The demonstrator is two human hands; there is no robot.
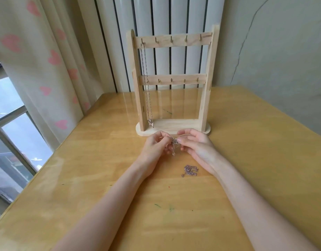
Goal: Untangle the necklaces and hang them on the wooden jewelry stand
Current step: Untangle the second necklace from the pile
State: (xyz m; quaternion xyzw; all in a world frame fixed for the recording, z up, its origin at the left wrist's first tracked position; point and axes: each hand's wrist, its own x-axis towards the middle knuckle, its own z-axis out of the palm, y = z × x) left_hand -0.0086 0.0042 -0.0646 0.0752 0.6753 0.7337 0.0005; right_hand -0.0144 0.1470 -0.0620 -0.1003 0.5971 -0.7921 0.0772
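Observation:
A wooden jewelry stand [174, 125] with two hooked rails stands upright at the table's far side. One silver necklace [146, 82] hangs from the top rail's leftmost hook, its pendant near the base. Just in front of the stand, my left hand [157, 144] and my right hand [196, 144] pinch a tangled silver necklace [174, 144] between their fingertips, a short loop dangling below. Another bunched chain [190, 170] lies on the table beside my right wrist.
The yellow wooden table [101, 169] bears a few small pen marks. A curtain with pink hearts [47, 60] and a window are at the left. A white radiator [165, 19] stands behind the stand, a wall at the right.

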